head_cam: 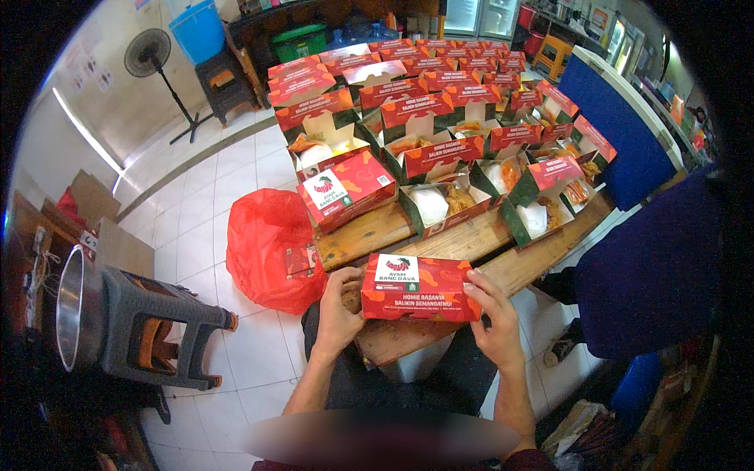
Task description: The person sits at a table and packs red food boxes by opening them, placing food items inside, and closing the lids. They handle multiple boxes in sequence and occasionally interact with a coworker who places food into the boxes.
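A closed red cardboard meal box (419,287) with a white logo panel lies at the near end of the wooden bench, right in front of me. My left hand (341,309) grips its left end, and my right hand (493,312) holds the right end with fingers over the top edge. Beyond it another closed red box (353,188) rests partly on the boards. An open box (445,203) beside that one shows a white wrapped bundle and fried chicken. Further right, one more open box (539,215) has similar food inside.
Rows of open-lidded meal boxes (418,112) cover the wooden bench (465,235). A red plastic bag (265,247) with boxes inside sits on the tiled floor at left. Grey plastic stools with a metal bowl (73,309) stand further left. A person in dark clothing (642,265) is at right.
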Available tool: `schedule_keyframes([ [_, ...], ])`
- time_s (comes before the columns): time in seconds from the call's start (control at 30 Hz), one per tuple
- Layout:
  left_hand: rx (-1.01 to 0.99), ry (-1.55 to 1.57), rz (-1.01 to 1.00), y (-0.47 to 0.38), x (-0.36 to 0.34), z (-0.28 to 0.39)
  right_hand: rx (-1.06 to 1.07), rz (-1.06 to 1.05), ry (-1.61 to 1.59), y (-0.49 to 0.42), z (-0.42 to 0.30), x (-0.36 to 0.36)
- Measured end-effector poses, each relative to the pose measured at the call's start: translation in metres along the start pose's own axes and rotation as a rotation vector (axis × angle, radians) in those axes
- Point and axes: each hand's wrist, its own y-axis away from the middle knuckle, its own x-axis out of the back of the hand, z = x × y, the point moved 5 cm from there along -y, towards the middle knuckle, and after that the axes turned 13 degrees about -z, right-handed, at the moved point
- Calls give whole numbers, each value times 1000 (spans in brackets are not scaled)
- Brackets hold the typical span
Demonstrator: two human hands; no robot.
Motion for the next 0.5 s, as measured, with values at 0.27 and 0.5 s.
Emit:
schedule_keyframes([
  [0.27,143,132,-341,5,34,15,-18,-54,64,28,3,-20],
  [0.5,-3,179,-334,-1,7,14,-8,-23,120,36,7,-40],
])
